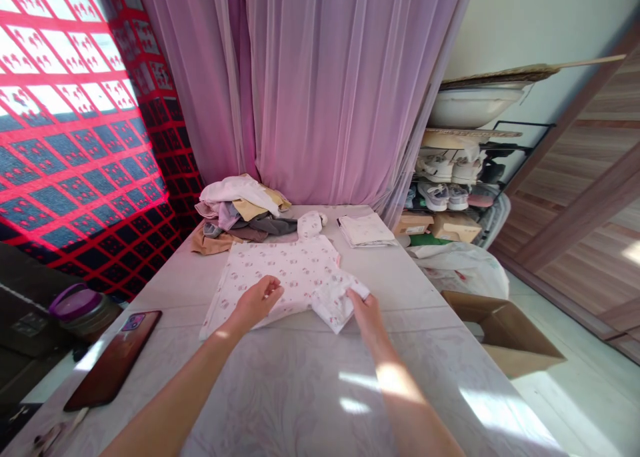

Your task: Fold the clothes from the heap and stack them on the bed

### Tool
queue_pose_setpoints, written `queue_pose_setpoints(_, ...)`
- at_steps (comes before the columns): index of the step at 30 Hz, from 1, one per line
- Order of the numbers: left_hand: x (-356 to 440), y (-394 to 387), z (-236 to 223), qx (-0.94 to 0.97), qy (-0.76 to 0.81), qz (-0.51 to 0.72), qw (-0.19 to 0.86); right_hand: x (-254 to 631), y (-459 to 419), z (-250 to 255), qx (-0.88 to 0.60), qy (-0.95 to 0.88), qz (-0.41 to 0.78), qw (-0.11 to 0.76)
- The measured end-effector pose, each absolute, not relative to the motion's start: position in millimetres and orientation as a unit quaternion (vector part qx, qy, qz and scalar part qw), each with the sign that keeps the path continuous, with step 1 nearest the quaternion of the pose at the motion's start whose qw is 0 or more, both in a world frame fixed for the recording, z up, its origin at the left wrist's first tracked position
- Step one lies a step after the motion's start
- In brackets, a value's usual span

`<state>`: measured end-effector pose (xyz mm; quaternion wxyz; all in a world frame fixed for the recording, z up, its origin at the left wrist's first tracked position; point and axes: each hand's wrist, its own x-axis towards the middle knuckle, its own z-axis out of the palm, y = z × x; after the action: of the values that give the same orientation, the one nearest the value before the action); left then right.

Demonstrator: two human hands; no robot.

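Observation:
A white short-sleeved shirt point(280, 265) with a small printed pattern lies spread on the table, its neck side to the right. My right hand point(367, 310) pinches the edge of the near sleeve point(334, 304) between thumb and fingers. Over the lower part of the shirt, my left hand point(257, 300) is loosely curled with nothing visible in it; whether it touches the cloth is unclear. The far sleeve point(310, 224) points toward the curtain.
Behind the shirt sits a heap of clothes point(240, 207); a folded white garment point(367, 230) lies at the back right. A phone point(113, 360) rests at the left edge. Beyond the right edge stand a cardboard box point(505, 334) and a shoe rack point(450, 170).

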<state>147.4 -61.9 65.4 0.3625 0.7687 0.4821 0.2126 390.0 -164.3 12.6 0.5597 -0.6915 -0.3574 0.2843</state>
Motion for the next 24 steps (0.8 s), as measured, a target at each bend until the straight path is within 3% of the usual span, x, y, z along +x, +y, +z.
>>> queue_pose_setpoints(3,101.7,-66.6,41.3,0.832,0.462,0.128,0.280,419.4,-172.0,1.9,-0.742,-0.295,0.276,0.536)
queue_pose_setpoints(6,70.1,-77.8,22.4,0.869,0.419,0.115,0.238,427.8,-181.0,5.7,-0.802,-0.272,0.184,0.498)
queue_pose_setpoints(10,59.4,-88.3,8.4,0.870,0.425,0.176,0.179,408.8,-180.9,20.6,-0.790,-0.478,0.044,0.382)
queue_pose_setpoints(13,61.1,-89.5,3.1,0.865,0.428,0.210,0.158,392.4,-174.7,23.7,-0.781,-0.566,0.042,0.260)
queue_pose_setpoints(15,61.8,-89.1,1.3,0.864,0.427,0.220,0.154,391.4,-170.9,21.1,-0.793,-0.560,0.069,0.229)
queue_pose_setpoints(17,61.7,-89.0,0.6,0.864,0.424,0.225,0.151,399.3,-169.8,18.5,-0.795,-0.540,0.111,0.253)
queue_pose_setpoints(24,59.6,-89.2,-2.4,0.877,0.389,0.257,0.115,444.5,-186.1,36.3,-0.688,-0.444,0.310,0.484)
